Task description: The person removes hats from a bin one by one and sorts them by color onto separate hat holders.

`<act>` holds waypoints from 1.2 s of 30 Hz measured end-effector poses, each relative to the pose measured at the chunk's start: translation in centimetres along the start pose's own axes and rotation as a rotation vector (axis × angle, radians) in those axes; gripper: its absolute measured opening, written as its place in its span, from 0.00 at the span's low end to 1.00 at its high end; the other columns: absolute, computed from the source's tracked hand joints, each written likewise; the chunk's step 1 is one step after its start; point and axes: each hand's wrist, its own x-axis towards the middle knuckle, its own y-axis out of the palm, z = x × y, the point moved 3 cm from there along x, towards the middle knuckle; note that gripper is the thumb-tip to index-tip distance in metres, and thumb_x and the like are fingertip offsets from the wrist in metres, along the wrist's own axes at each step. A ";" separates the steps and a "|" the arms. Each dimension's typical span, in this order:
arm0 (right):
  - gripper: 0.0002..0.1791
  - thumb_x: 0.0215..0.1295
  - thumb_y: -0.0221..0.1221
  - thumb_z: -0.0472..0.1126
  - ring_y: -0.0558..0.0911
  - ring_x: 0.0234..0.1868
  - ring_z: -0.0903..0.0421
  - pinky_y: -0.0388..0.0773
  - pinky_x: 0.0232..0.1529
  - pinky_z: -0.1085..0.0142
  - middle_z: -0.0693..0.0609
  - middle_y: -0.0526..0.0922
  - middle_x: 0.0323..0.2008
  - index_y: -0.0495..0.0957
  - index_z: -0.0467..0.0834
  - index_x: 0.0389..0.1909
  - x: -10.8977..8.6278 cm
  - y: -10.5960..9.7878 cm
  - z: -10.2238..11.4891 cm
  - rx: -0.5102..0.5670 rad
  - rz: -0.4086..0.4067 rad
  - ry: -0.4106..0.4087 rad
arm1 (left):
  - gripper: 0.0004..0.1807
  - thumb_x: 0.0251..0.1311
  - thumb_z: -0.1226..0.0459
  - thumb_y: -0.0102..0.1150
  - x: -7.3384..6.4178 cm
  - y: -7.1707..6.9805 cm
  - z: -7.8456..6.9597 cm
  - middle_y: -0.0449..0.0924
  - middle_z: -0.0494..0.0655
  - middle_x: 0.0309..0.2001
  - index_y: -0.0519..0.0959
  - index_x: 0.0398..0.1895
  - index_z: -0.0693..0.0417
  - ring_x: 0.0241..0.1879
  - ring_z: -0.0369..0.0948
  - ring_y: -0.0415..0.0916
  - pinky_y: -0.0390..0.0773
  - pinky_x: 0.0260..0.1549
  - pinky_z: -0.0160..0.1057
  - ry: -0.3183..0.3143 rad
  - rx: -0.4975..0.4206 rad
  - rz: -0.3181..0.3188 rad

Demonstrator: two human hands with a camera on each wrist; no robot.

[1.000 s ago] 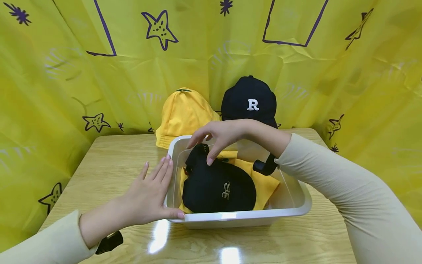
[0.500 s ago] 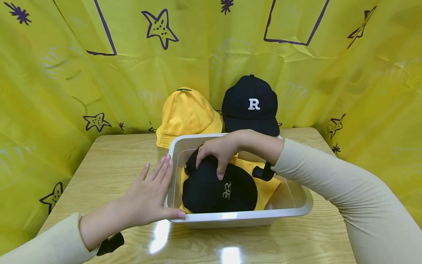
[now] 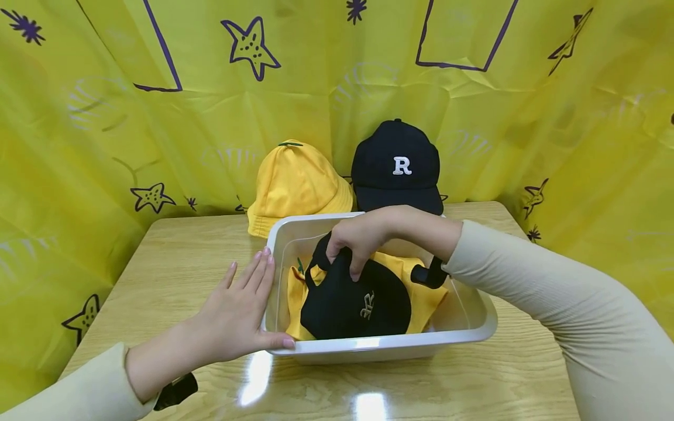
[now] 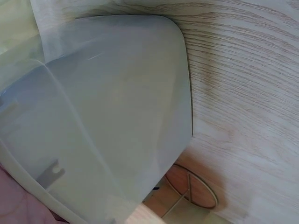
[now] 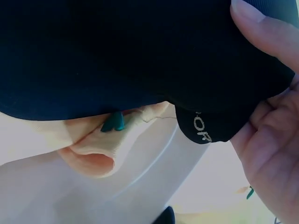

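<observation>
A yellow curtain (image 3: pixel 310 99) printed with purple stars hangs behind a wooden tabletop (image 3: pixel 179 269) that runs past a white bin (image 3: pixel 453 337) on the left, the right and in front. At the back, a yellow hat (image 3: pixel 300 187) and a black "R" cap (image 3: pixel 376 161) stand just beyond the bin's rear rim. Inside, yellow fabric (image 3: pixel 423 292) lies beneath a second black cap (image 3: pixel 337 310), which sits left of centre, close to the front wall and further from the right end. The person's right hand (image 3: pixel 365 237) arches in over the back edge, wrist bent down, thumb on top and fingers curled below, clamped on that cap. The left hand (image 3: pixel 231 316) lies flat with fingers straight and apart, fingertips at the bin's left rim, thumb along its front edge.
</observation>
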 end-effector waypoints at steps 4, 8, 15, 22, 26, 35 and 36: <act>0.07 0.51 0.68 0.32 0.72 0.27 0.65 0.72 0.33 0.72 0.61 0.76 0.25 0.79 0.42 0.28 -1.0 -0.3 0.1 0.033 -0.007 -0.033 | 0.67 0.45 0.22 0.38 0.1 -0.1 0.0 0.48 0.65 0.72 0.53 0.69 0.73 0.72 0.56 0.47 0.57 0.62 0.65 0.003 0.010 0.007; 0.06 0.52 0.67 0.33 0.71 0.27 0.64 0.71 0.32 0.70 0.60 0.76 0.24 0.79 0.43 0.27 -2.5 -1.0 0.3 0.063 -0.040 -0.065 | 0.67 0.45 0.21 0.38 0.3 -0.4 -0.1 0.49 0.65 0.72 0.53 0.69 0.72 0.72 0.55 0.48 0.59 0.61 0.64 0.006 0.015 0.023; 0.06 0.53 0.67 0.35 0.75 0.34 0.63 0.75 0.41 0.69 0.58 0.81 0.30 0.81 0.44 0.31 -5.0 -2.5 0.9 0.073 -0.106 -0.088 | 0.67 0.44 0.21 0.39 0.3 -0.5 -0.1 0.48 0.65 0.72 0.52 0.70 0.71 0.72 0.55 0.47 0.58 0.62 0.63 0.009 0.008 0.044; 0.06 0.53 0.68 0.36 0.75 0.32 0.61 0.75 0.38 0.69 0.56 0.81 0.30 0.80 0.44 0.32 -7.6 -3.8 1.1 0.072 -0.225 -0.020 | 0.67 0.44 0.21 0.39 0.5 -1.0 -0.1 0.46 0.65 0.72 0.52 0.70 0.71 0.72 0.55 0.46 0.58 0.62 0.63 0.033 0.006 0.054; 0.07 0.51 0.69 0.37 0.72 0.27 0.60 0.73 0.33 0.69 0.54 0.79 0.25 0.79 0.42 0.28 -8.9 -4.6 1.2 0.086 -0.312 0.035 | 0.67 0.44 0.22 0.39 0.5 -1.2 -0.1 0.45 0.65 0.72 0.51 0.70 0.71 0.72 0.55 0.45 0.58 0.62 0.63 0.036 -0.033 0.069; 0.08 0.53 0.68 0.37 0.78 0.30 0.56 0.77 0.37 0.66 0.50 0.83 0.27 0.79 0.40 0.30 -11.4 -5.7 1.0 0.122 -0.459 0.087 | 0.67 0.45 0.23 0.42 0.6 -1.3 -0.1 0.43 0.65 0.73 0.48 0.71 0.71 0.73 0.56 0.43 0.57 0.64 0.61 0.080 -0.049 0.048; 0.08 0.53 0.68 0.37 0.79 0.30 0.55 0.78 0.37 0.65 0.50 0.83 0.27 0.79 0.39 0.30 -11.6 -5.7 1.0 0.142 -0.468 0.091 | 0.67 0.45 0.23 0.42 0.6 -1.4 -0.1 0.42 0.65 0.73 0.46 0.71 0.71 0.73 0.56 0.43 0.56 0.64 0.61 0.098 -0.042 0.028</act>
